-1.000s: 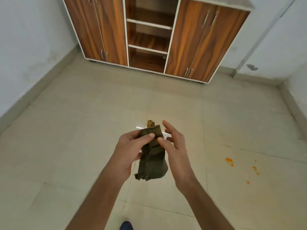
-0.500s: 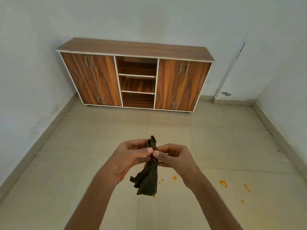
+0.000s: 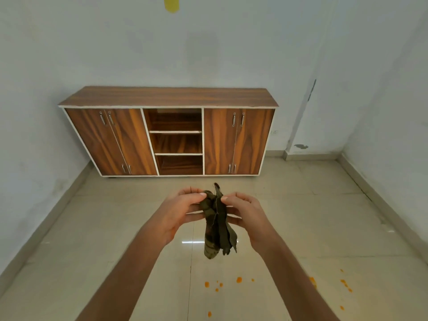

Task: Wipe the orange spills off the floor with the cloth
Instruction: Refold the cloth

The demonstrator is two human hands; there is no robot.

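Observation:
A dark olive cloth [image 3: 218, 228] hangs bunched in front of me, above the floor. My left hand [image 3: 180, 213] pinches its top from the left and my right hand [image 3: 246, 215] pinches it from the right, thumbs almost meeting. Orange spills [image 3: 239, 279] dot the beige tiled floor [image 3: 92, 251] below the cloth. More orange drops [image 3: 344, 282] lie to the right, partly hidden by my right forearm.
A wooden cabinet [image 3: 169, 133] with open middle shelves stands against the far wall. White walls close in on the left and right, with skirting along the floor. A yellow mark [image 3: 171, 4] shows high on the wall.
The view has tilted up, showing the whole cabinet and wall. My right hand closed on the cloth, and both hands now hold it higher with its folds hanging loose.

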